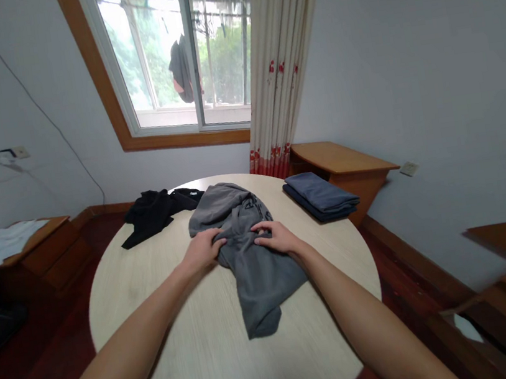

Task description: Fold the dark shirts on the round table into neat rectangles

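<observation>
A crumpled grey garment (265,275) with dark printing near its upper right lies across the middle of the round table (186,349). It looks like a shirt, though its folds hide the full shape. My left hand (205,246) pinches the cloth at its left side, thumb and fingers closed on the fabric. On the other side my right hand (278,236) grips the same garment, fingers curled over a fold. One end of the cloth hangs loosely towards me on the tabletop.
Black clothing (150,213) lies bunched at the table's back left. Two folded dark blue garments (322,195) are stacked at the right edge. Behind stand a wooden cabinet (343,158), a curtain (284,59) and a window (221,62). White cloth (2,247) covers a low cabinet at left.
</observation>
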{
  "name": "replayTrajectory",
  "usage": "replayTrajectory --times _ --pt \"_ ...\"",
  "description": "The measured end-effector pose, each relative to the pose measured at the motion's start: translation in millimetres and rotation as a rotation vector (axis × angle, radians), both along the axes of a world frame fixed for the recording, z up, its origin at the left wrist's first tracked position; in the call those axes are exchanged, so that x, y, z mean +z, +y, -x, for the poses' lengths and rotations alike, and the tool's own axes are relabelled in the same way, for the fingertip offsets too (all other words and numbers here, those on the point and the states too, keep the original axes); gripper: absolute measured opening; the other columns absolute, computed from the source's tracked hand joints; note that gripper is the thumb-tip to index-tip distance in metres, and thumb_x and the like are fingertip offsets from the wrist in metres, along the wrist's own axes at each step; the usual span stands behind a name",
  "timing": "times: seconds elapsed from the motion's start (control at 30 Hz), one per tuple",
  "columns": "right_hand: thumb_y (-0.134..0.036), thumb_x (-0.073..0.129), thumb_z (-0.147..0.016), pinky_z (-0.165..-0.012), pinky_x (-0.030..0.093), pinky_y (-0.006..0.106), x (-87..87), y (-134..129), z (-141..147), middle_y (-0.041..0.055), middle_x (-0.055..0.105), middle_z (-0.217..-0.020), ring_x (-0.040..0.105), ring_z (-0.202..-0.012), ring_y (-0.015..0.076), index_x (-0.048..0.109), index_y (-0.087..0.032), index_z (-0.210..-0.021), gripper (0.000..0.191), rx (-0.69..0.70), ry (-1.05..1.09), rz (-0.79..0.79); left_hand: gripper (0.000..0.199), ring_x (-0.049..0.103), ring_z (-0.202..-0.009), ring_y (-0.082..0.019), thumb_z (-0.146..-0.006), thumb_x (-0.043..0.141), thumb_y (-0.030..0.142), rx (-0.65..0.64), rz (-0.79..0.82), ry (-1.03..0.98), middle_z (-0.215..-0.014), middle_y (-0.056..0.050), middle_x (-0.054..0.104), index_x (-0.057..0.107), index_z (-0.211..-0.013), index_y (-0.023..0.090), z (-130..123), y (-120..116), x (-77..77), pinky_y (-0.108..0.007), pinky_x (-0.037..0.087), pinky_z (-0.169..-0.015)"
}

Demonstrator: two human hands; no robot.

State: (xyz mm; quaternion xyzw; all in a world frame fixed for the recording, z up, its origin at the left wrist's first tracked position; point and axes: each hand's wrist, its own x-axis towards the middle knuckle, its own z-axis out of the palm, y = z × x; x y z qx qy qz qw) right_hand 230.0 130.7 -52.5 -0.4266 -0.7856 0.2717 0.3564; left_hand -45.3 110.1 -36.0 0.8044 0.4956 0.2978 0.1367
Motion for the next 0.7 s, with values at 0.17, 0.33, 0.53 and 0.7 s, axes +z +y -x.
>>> replayTrajectory --times 0.17,0.33,0.53,0.7 --pt "-0.036 0.064 -0.077 -0.090 0.050 0.041 2.1 15 -36 0.0103 0.075 -0.097 0.067 -0.092 0.0263 0.074 -0.017 -0.096 0.028 -0.356 0.172 -0.200 0.025 0.069 -0.099 -0.023 -0.092 0.055 0.032 0.210 -0.389 -0.329 -0.104 -0.007 0.077 0.075 -0.099 0.020 29 2 24.7 -0.034 0.051 -0.093" --pt "-0.040 0.058 -0.078 -0.091 0.050 0.043 0.1 23 -55 0.0148 0.075 -0.096 0.067 -0.093 0.0297 0.071 -0.016 -0.091 0.030 -0.684 0.283 -0.300 0.021 0.067 -0.092 -0.022 -0.092 0.057 0.031 0.396 -0.673 -0.518 -0.093 -0.006 0.072 0.073 -0.094 0.018 59 12 29.1 -0.035 0.051 -0.089" --pt "-0.043 0.059 -0.077 -0.090 0.050 0.042 -2.7 24 -50 0.0142 0.075 -0.095 0.066 -0.092 0.0290 0.070 -0.016 -0.090 0.032 -0.656 0.269 -0.274 0.019 0.062 -0.108 -0.026 -0.088 0.056 0.028 0.333 -0.618 -0.283 -0.108 -0.010 0.070 0.073 -0.090 0.019 70 22 20.1 -0.043 0.047 -0.101" --pt "-0.047 0.060 -0.077 -0.090 0.050 0.042 -6.2 26 -53 0.0141 0.074 -0.099 0.066 -0.092 0.0283 0.071 -0.015 -0.097 0.039 -0.616 0.250 -0.227 0.025 0.068 -0.097 -0.024 -0.084 0.051 0.021 0.021 -0.325 -0.101 -0.099 -0.007 0.075 0.075 -0.091 0.020 56 16 18.9 -0.040 0.052 -0.095"
